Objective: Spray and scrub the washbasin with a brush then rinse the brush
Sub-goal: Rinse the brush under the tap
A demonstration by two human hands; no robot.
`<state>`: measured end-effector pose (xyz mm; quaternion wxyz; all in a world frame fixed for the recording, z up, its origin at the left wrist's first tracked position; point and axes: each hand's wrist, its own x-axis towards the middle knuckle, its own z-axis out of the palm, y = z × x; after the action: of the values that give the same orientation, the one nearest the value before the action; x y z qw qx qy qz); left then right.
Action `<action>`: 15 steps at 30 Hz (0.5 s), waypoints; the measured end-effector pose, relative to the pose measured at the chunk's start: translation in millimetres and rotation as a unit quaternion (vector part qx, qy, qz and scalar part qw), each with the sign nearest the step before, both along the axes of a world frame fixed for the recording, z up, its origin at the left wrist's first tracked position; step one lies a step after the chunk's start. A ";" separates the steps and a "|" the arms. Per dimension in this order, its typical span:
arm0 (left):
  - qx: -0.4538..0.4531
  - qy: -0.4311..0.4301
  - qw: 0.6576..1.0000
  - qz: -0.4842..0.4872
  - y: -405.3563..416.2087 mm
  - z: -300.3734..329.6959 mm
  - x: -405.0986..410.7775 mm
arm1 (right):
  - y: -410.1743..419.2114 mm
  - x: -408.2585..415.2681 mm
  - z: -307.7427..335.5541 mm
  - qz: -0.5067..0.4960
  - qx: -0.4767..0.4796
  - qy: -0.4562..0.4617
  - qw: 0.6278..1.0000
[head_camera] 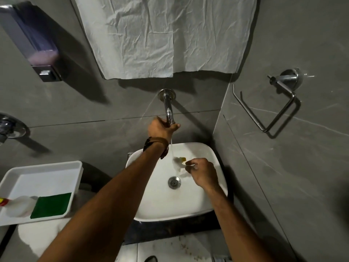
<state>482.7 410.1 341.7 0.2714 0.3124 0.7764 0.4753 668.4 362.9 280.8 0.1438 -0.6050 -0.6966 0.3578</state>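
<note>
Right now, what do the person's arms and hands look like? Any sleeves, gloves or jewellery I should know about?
Both forearms are bare up to the frame edge: no sleeves show and no gloves. The left hand has a brown strap with a dark face, apparently a wristwatch, around its wrist. The right hand and its wrist carry nothing; no rings are visible on either hand.

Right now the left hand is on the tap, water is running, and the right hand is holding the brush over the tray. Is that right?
Almost. The right hand holds the brush over the washbasin, under the running water, not over the tray. The tray sits off to the left holding a green pad and a bottle. The left hand is indeed on the tap. The head view shows it.
</note>
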 end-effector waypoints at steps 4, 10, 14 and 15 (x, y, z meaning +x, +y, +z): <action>0.002 0.014 0.999 0.036 -1.6 -0.3 4.1 | -12.3 2.9 -9.5 0.027 0.112 -0.084 0.990; 0.041 0.015 0.999 0.009 -18.9 -1.8 -4.3 | -26.2 6.5 -32.5 0.081 0.051 -0.185 0.978; 0.051 0.017 0.998 0.013 -42.2 -15.6 -9.4 | -34.5 -2.3 -40.2 0.087 0.050 -0.185 0.978; 0.045 0.024 0.998 0.021 -49.4 -19.8 -11.6 | -35.7 -6.9 -40.1 0.086 0.058 -0.182 0.978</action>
<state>471.1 360.7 321.9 0.2285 0.3188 0.7672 0.5076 661.5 327.2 240.7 0.0181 -0.5889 -0.7797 0.2120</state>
